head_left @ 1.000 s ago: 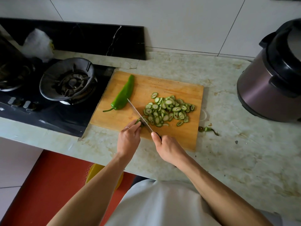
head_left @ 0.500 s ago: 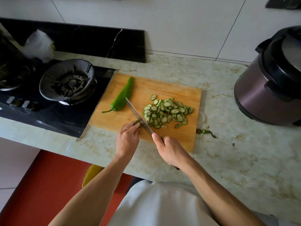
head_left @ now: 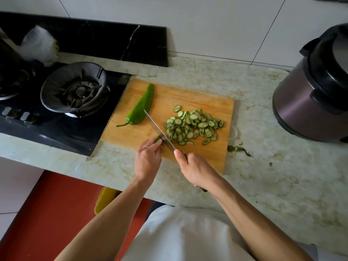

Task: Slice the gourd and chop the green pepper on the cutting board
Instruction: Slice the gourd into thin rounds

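Note:
A wooden cutting board lies on the marble counter. On its left side rests a whole green pepper, stem toward the front. A pile of gourd slices covers the board's right half. My left hand pinches the small remaining gourd end at the board's front edge. My right hand grips the handle of a knife, whose blade lies against the gourd end with its tip pointing toward the pepper.
A black gas stove borders the board's left side. A dark pressure cooker stands at the right. Gourd trimmings lie on the counter just right of the board. Red floor mat below the counter edge.
Both hands stay at the board's front edge with the knife working at the gourd end. The camera view has shifted slightly; the pepper and slice pile have not moved.

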